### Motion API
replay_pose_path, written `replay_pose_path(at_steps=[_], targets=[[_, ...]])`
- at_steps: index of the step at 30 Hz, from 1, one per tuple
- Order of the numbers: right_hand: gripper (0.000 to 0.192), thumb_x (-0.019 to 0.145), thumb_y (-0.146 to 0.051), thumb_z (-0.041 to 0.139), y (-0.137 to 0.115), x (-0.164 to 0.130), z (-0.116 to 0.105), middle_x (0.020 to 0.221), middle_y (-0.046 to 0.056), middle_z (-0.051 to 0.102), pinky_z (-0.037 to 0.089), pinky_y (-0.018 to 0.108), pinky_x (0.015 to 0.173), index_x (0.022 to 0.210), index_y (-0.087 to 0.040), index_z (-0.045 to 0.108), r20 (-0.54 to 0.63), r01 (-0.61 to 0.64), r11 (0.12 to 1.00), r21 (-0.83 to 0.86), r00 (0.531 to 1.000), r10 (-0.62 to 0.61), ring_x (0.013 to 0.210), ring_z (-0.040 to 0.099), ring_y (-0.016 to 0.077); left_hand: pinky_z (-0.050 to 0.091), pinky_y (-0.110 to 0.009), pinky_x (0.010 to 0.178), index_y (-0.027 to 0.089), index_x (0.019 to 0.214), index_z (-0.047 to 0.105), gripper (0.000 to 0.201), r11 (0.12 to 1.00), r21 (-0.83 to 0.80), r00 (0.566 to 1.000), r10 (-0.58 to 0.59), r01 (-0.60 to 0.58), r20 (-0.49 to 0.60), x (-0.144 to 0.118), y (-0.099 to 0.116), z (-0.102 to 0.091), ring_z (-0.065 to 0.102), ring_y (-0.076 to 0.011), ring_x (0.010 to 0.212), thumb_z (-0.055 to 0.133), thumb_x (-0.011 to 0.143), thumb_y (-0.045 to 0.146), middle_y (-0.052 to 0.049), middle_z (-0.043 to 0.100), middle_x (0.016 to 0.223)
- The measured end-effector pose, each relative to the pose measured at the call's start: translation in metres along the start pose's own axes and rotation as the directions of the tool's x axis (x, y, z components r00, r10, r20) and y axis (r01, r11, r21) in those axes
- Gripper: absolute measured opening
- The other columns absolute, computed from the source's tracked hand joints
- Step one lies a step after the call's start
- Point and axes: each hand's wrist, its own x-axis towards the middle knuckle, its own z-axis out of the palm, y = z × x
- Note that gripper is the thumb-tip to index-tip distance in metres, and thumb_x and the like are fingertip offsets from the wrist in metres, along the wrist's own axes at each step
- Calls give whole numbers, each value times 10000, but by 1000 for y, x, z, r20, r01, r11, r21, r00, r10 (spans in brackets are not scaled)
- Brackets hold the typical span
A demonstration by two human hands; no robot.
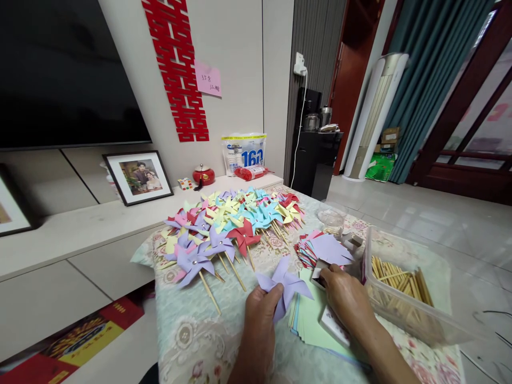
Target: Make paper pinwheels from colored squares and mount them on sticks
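With the purple paper pinwheel (285,282) as the centre of the dial, the left hand (262,312) held it from 7 o'clock, thumb and fingers closed on it above the near part of the tabletop (218,341). The right hand (346,293) stood at 3 o'clock, its fingers bent over the edge of a small box (318,276); whether they had pinched anything there I could not tell. Room between the hands was tight: one blade pointed at the box and hung over the edge of the green sheets (310,325) at 5 o'clock. A white box (334,325) lay on those sheets at 4 o'clock, beneath the right forearm. The cut paper pieces (330,249) were heaped at 2 o'clock, just beyond the small box. Farther out at 3 o'clock, the clear container (444,325) of wooden sticks (400,282) stood close to the tabletop's right side; I could not tell whether it overhung. From 9 to 12 o'clock, mounted pinwheels (240,213) overlapped thickly, spreading nearly to the left edge, their nearest sticks jutting inward. The widest room for moving was at 8 o'clock, where floral cloth showed between those sticks and the left wrist.
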Motion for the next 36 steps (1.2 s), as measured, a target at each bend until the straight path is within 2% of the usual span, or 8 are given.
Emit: replay_pose_path(at_steps=[5,9,16,22,28,33,36], targets=[[307,936,-28,379,-2,-2,0,1030,110,676,344,289,549,995,-171,645,-14,-21,1000,6,1000,21,808,744,267,389,-232,513,138,748,728,284,1000,-4,1000,10,-10,18,-1,-1,0,556,-138,503,854,578,327,7,654,549],[288,950,-36,377,-3,-5,-3,1039,126,668,350,290,562,1006,-158,633,12,-47,999,9,999,47,812,744,266,445,-269,587,127,782,743,299,999,-27,998,18,-17,59,-2,-2,-1,621,-187,581,843,590,333,-17,679,589],[267,957,-55,408,-1,-3,-9,1014,129,666,380,304,595,974,-157,654,60,-19,1000,9,998,18,836,744,290,466,-278,667,130,833,736,282,1000,-10,993,30,-29,114,-6,3,-1,638,-194,651,832,643,314,-28,714,670],[292,944,-28,383,-1,0,-4,1043,140,656,347,306,560,980,-146,648,37,-4,1000,28,999,3,828,752,298,475,-293,691,138,796,720,262,1000,7,993,26,-27,113,-8,3,0,630,-200,648,828,640,318,-29,708,665],[302,964,-41,347,1,0,-1,1037,140,654,297,307,544,995,-141,631,37,-13,999,38,999,12,805,750,278,471,-291,690,135,781,725,273,1000,3,995,23,-23,100,-9,3,1,629,-200,664,846,621,320,-39,713,682],[229,977,-139,440,8,2,2,1035,117,664,282,293,557,931,-179,661,52,29,997,77,998,-33,826,731,269,462,-286,658,137,814,730,289,1000,-3,992,22,-22,127,-8,3,2,644,-215,674,842,624,323,-38,709,673],[249,976,-151,441,9,4,4,976,102,671,272,293,560,876,-185,667,61,32,992,120,997,-39,809,719,252,460,-286,650,121,850,738,292,999,16,991,28,-30,130,-8,3,2,648,-216,679,823,646,312,-45,715,686]])
